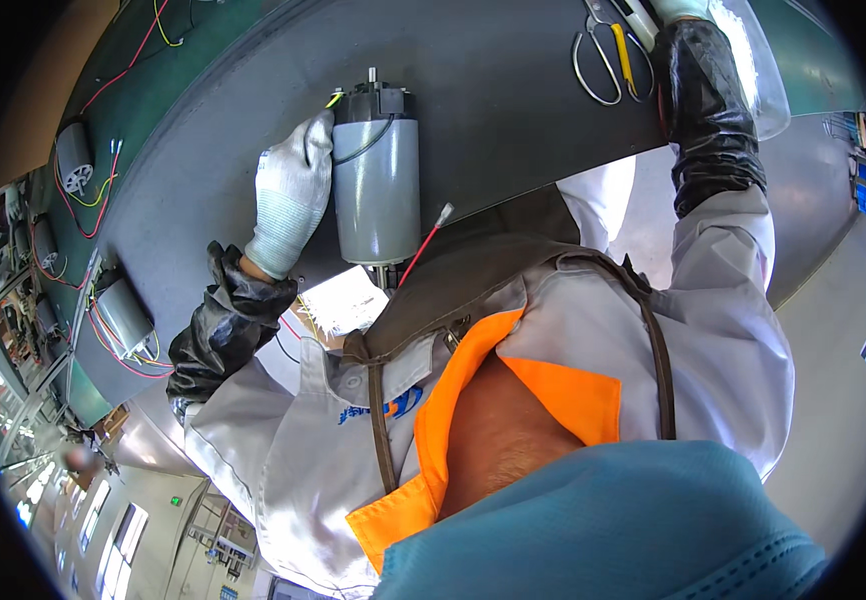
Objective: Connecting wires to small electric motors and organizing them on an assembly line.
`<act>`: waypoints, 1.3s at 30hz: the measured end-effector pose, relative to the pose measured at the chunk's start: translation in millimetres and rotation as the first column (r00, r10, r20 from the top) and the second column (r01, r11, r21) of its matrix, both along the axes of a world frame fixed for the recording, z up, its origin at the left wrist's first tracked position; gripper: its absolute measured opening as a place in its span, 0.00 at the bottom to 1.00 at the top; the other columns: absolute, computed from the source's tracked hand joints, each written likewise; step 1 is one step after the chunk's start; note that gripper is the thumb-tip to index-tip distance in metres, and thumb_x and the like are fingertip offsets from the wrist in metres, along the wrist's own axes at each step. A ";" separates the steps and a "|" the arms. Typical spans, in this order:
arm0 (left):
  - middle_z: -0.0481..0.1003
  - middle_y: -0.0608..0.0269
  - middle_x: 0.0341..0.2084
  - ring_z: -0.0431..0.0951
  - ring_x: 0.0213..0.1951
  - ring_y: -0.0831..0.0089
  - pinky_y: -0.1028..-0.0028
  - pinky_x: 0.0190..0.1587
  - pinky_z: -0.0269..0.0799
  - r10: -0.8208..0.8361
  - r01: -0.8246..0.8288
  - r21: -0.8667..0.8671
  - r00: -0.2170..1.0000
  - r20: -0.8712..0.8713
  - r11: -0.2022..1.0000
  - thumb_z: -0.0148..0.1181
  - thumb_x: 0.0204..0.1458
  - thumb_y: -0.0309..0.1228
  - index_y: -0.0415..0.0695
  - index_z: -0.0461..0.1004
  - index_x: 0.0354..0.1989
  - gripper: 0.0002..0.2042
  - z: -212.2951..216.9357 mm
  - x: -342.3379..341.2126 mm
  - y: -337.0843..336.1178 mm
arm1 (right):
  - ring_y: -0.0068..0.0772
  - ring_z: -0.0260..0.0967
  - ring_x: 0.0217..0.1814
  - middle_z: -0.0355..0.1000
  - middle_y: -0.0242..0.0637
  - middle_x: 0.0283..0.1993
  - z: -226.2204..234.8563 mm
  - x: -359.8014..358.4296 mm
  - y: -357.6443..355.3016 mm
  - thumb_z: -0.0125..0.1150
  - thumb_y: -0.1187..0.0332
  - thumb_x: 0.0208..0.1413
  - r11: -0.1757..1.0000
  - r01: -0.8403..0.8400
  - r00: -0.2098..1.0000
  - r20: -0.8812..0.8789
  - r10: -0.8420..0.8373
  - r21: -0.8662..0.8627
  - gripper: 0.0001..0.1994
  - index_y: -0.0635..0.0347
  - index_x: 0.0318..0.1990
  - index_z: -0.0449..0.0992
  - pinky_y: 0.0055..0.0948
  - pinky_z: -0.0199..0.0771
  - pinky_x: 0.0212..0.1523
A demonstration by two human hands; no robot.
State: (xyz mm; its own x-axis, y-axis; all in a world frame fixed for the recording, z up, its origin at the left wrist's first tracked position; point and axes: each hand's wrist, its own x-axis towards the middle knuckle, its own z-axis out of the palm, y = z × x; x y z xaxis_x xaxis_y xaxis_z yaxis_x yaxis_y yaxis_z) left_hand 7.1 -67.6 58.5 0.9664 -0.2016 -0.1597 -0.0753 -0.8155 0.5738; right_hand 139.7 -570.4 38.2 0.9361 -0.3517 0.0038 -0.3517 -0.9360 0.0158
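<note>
Across the dark tabletop (513, 110), close to its front edge, lies a grey cylindrical electric motor (378, 190) with a black end cap (363, 104). Its long axis runs nearly straight away from the person's chest, the capped end being the farther one. The left hand (295, 185), in a white knitted glove, is much the nearer: it stands at the motor's left side, its bent fingers reaching the cap. Whether they grasp the motor or only a small wire, I cannot tell. The right hand (683, 8) is well apart, to the right and farther out, beyond the scissors (594, 22); the upper edge cuts it, so its grip cannot be told. Beside the motor's near end slants a red lead (423, 250).
</note>
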 end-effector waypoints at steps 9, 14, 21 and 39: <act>0.76 0.35 0.35 0.78 0.38 0.36 0.56 0.41 0.74 -0.103 0.103 0.028 0.994 -0.029 0.994 0.41 0.72 0.49 0.38 0.75 0.53 0.25 4.4 4.2 -3.4 | 0.48 0.73 0.64 0.76 0.49 0.61 99.1 -61.2 118.3 0.41 0.48 0.69 0.930 0.323 0.944 0.014 -0.330 0.178 0.26 0.53 0.57 0.81 0.43 0.67 0.66; 0.76 0.35 0.34 0.78 0.39 0.36 0.56 0.41 0.74 -0.121 0.124 0.052 0.991 -0.048 0.991 0.40 0.73 0.49 0.37 0.75 0.53 0.26 4.9 6.5 -6.7 | 0.51 0.74 0.63 0.77 0.51 0.58 80.5 -37.3 73.3 0.52 0.54 0.64 0.995 0.097 0.991 -0.097 -0.093 0.036 0.19 0.55 0.51 0.82 0.44 0.71 0.61; 0.76 0.35 0.33 0.78 0.38 0.36 0.55 0.41 0.73 -0.154 0.157 0.070 0.987 -0.036 0.985 0.40 0.73 0.49 0.37 0.75 0.54 0.26 9.1 7.9 -13.3 | 0.29 0.77 0.30 0.79 0.35 0.27 6.1 24.1 -72.3 0.64 0.82 0.52 0.670 -0.105 0.978 0.200 -0.065 0.735 0.06 0.66 0.37 0.82 0.28 0.76 0.31; 0.76 0.63 0.19 0.74 0.16 0.76 0.74 0.20 0.69 -0.155 0.076 -0.151 0.760 -0.631 0.986 0.49 0.66 0.56 0.43 0.78 0.53 0.27 40.0 19.5 -14.1 | 0.41 0.75 0.60 0.74 0.39 0.63 11.5 -40.1 -67.8 0.54 0.75 0.62 0.779 -0.389 0.921 0.220 0.321 0.492 0.21 0.53 0.63 0.77 0.32 0.74 0.60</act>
State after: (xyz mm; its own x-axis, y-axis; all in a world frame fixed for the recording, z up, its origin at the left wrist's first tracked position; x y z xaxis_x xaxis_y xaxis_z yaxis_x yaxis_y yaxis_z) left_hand 26.6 -81.7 98.6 0.6165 -0.3591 -0.7007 0.2511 -0.7538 0.6073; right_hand 99.6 -638.2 49.6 0.9991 0.0248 0.0357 0.0398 -0.8506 -0.5243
